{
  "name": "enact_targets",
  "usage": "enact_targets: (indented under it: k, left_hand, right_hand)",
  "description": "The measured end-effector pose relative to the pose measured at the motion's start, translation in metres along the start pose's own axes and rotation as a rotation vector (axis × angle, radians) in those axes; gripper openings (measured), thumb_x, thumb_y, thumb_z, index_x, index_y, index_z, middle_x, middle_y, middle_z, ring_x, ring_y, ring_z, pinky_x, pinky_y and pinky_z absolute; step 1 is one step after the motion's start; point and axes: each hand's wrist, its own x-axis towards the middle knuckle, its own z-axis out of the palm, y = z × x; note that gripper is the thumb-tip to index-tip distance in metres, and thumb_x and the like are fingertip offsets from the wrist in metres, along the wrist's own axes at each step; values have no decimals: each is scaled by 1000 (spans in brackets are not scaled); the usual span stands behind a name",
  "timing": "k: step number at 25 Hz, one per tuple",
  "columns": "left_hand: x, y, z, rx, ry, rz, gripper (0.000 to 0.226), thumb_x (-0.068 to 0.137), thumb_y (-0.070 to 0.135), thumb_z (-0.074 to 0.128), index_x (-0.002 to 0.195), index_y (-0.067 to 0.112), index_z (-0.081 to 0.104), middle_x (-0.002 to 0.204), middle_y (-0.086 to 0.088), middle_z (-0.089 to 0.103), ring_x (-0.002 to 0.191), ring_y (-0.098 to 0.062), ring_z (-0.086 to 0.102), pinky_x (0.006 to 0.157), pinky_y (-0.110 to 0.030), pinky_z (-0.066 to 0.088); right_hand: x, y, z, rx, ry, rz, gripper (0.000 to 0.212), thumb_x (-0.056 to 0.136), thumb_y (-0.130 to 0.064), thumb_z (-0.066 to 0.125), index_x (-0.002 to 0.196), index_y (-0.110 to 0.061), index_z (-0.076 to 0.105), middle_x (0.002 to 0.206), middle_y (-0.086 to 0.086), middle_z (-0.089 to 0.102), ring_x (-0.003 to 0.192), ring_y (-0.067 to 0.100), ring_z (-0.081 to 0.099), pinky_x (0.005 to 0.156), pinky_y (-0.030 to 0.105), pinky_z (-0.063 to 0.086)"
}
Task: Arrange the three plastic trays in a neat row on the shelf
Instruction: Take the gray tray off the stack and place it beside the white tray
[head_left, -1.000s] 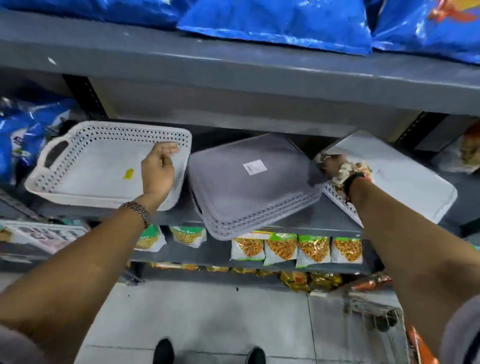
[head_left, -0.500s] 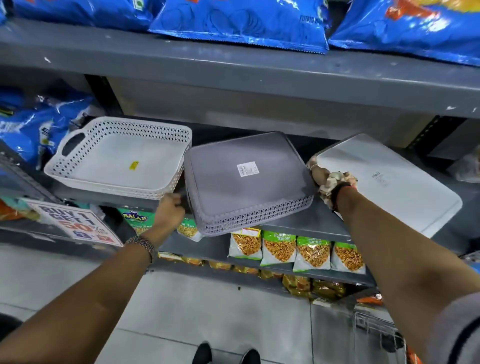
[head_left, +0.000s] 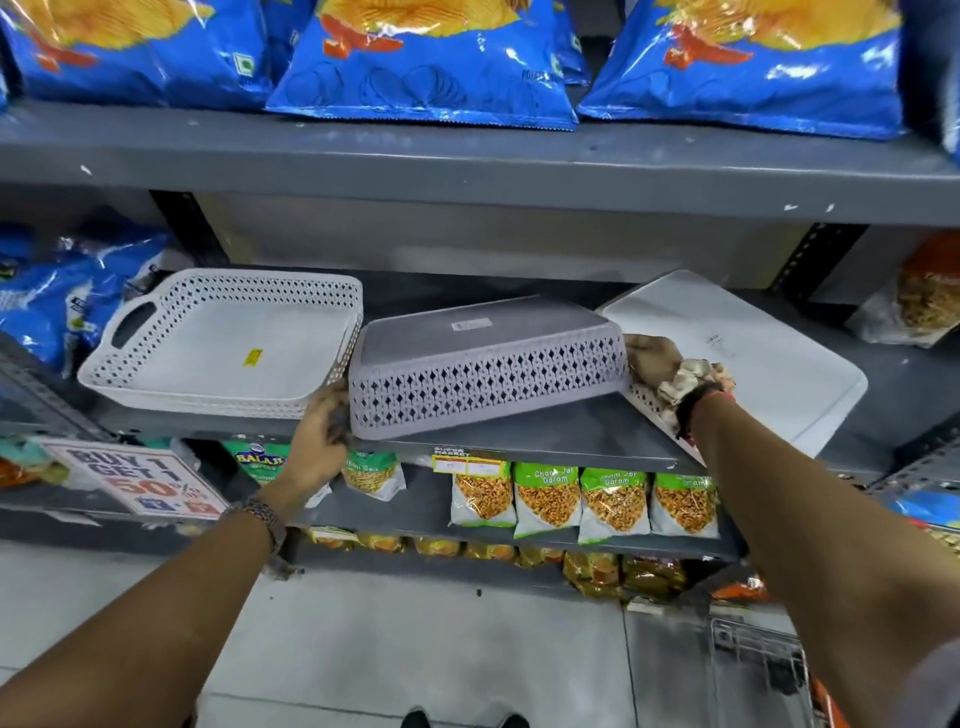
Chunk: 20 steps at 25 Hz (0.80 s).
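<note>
White lattice-pierced tray (head_left: 218, 343), lilac-grey tray (head_left: 488, 374) with diamond cut-outs, plain white tray (head_left: 769, 364), blue crisp bags (head_left: 421, 57)

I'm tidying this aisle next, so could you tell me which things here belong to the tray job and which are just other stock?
Tray job: upright white tray, upside-down grey tray, upside-down white tray, left hand, right hand.

Other stock: blue chip bags, snack packets, offer sign.

The grey shelf (head_left: 545, 434) carries three trays in a row: a white tray (head_left: 218, 343) upright at left, a grey tray (head_left: 483, 364) upside down touching it in the middle, and another white one (head_left: 753, 353) overturned at right.
</note>
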Motion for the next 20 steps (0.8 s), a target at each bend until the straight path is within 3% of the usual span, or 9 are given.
enact_targets:
  k: [1,4,6,9,11,14,16,18,20]
  left_hand:
    - [-1,11,-3,-58,28,-19,60,76,-21,50,129,6,47,124,-20,55,112,-32,54,78,-2,45]
    - [3,43,-5,-321,130,-93,49,82,-21,43,122,5,50,94,-2,61,83,-12,53,55,-4,44]
    - [8,56,-9,-419,198,-96,46,86,-16,45,115,18,53,91,10,61,82,-5,53,63,-6,44]
    - [13,73,-14,-531,203,-86,50,89,-9,47,123,26,56,119,10,62,101,-6,59,96,-24,44]
    - [21,82,-18,-588,257,-51,49,89,-9,48,128,20,56,131,4,57,114,-12,57,104,-29,41]
    - [42,95,-25,-679,387,-58,43,89,-10,48,128,5,55,118,-1,61,115,-21,59,96,-29,49]
    - [54,100,-29,-712,416,-73,39,90,-7,48,128,2,54,111,-4,62,100,-16,64,80,-18,53]
    - [69,100,-30,-671,384,-72,34,91,-3,49,123,4,58,111,-5,64,91,-9,65,67,-14,54]
    - [84,94,-27,-598,329,-83,30,92,2,50,118,4,62,110,-5,65,95,-12,65,79,-28,56]
  right_hand:
    - [-5,-4,-3,21,-22,-14,47,73,22,39,52,-8,69,49,1,67,40,4,63,50,21,53]
    - [-6,-14,-11,-92,-2,-130,33,81,27,37,100,11,58,60,-7,71,67,6,71,61,18,59]
    - [-6,-19,-10,-114,-4,-216,42,78,28,44,115,10,52,54,-15,71,61,-1,69,57,14,58]
    - [-9,-31,-4,-84,14,-276,42,79,25,47,120,18,46,50,-19,69,54,-7,65,52,8,53]
    - [-7,-35,1,-75,41,-301,37,83,15,53,119,14,49,53,-16,70,55,-5,65,56,10,55]
    - [-6,-39,9,-81,102,-341,33,86,0,57,118,7,55,67,-11,67,61,-1,62,65,14,53]
    - [-3,-41,14,-78,136,-357,33,89,-4,55,120,5,55,74,-8,66,60,-5,59,62,11,51]
    - [2,-42,18,-88,162,-379,33,91,-7,53,121,5,54,95,2,64,69,-1,56,64,8,50]
    - [9,-40,19,-98,176,-385,33,91,-6,52,121,6,54,110,12,61,73,1,59,73,8,50]
